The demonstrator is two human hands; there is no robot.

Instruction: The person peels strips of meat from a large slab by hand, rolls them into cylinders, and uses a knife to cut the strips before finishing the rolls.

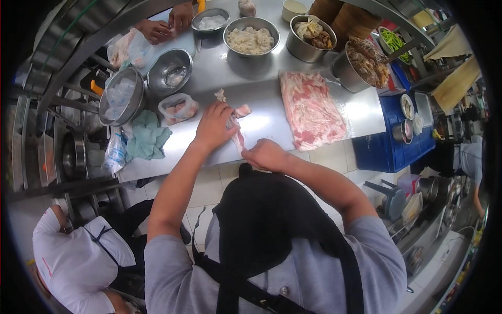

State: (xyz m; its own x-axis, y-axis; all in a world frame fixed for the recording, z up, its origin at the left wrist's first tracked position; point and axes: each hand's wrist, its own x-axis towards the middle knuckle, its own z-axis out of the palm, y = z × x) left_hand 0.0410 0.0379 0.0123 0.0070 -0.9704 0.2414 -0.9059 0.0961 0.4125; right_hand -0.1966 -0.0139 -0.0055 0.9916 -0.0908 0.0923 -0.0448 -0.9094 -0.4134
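Observation:
A thin strip of raw meat [238,139] lies near the front edge of the steel table. My left hand [214,124] is on its far part, fingers curled over it and partly hiding it. Closed at the near end of the same strip, by the table edge, is my right hand [265,155]. A small pinkish meat piece [242,110] rests just beyond my left fingers, with a pale scrap [220,95] farther off. To the right lies a large flat slab of raw meat [312,110]. Left of my left hand sits a plastic bag of meat [179,108].
Along the back stand a bowl of pale filling [251,36] and metal pots [310,44]. A steel bowl [170,72] and green cloth [147,137] are at left. Another person's hands [157,31] work at the back left; a person in white [83,256] is behind left.

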